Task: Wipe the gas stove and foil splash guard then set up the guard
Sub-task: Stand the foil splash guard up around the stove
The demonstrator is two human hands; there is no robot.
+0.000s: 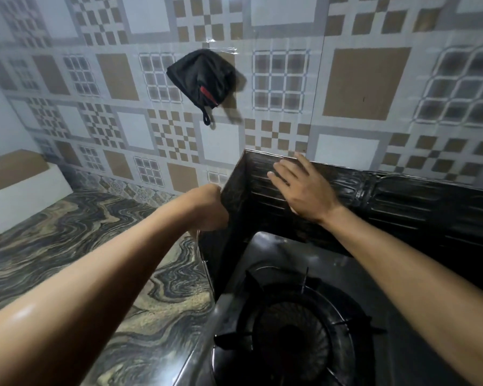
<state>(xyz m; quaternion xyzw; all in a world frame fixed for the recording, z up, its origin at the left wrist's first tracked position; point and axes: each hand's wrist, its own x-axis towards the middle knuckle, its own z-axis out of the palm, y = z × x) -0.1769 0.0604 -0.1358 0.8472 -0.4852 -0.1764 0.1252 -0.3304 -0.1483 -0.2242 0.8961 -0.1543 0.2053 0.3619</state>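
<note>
The dark foil splash guard [402, 201] stands upright around the back and left side of the gas stove [268, 263], folded at a corner. My left hand [211, 208] is closed on the outer edge of the guard's left side panel. My right hand [301, 188] lies flat with fingers spread against the inside of the back panel, near the corner and top edge. The black burner grate [299, 332] sits below my arms on the stove top.
A marbled countertop [95, 232] stretches to the left of the stove. A white box with a brown top [20, 188] stands at the far left. A black cloth pouch [204, 79] hangs on the tiled wall above the guard.
</note>
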